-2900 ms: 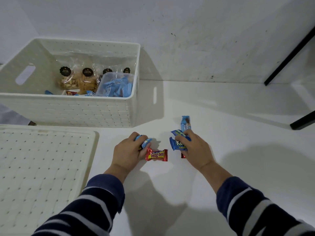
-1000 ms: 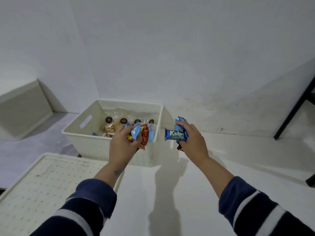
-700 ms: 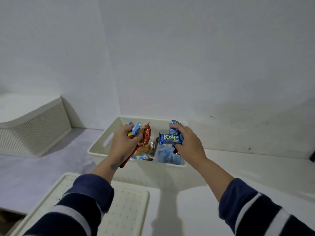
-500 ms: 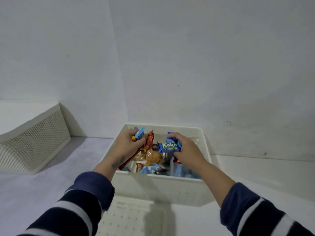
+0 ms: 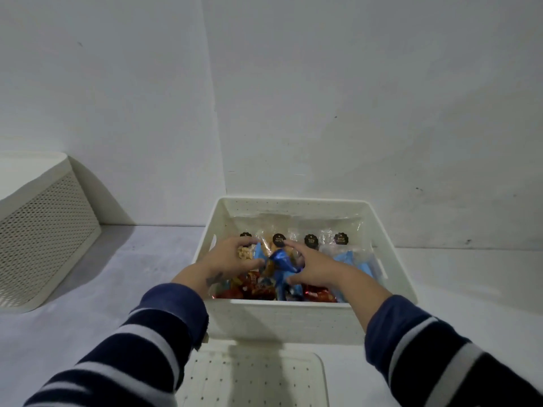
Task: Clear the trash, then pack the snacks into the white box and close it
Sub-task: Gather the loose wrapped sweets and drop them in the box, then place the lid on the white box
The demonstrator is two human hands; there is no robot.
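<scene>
The white box stands against the wall, directly in front of me. Both hands hover over its inside, close together. My left hand and my right hand have their fingers spread and loose. A blurred blue snack wrapper is in the air between them, and a paler blue one sits by my left fingers. Red and blue wrapped snacks lie in the box's near part. Clear bags with black round labels lean along its back wall.
The box's perforated white lid lies flat in front of the box, under my forearms. A second white perforated basket stands at the far left. A clear tub of blue wrappers sits inside the box at the right.
Both hands gathered snacks from the table, carried them over the box and lowered into it. Their fingers have now spread and the wrappers are dropping out of them.
</scene>
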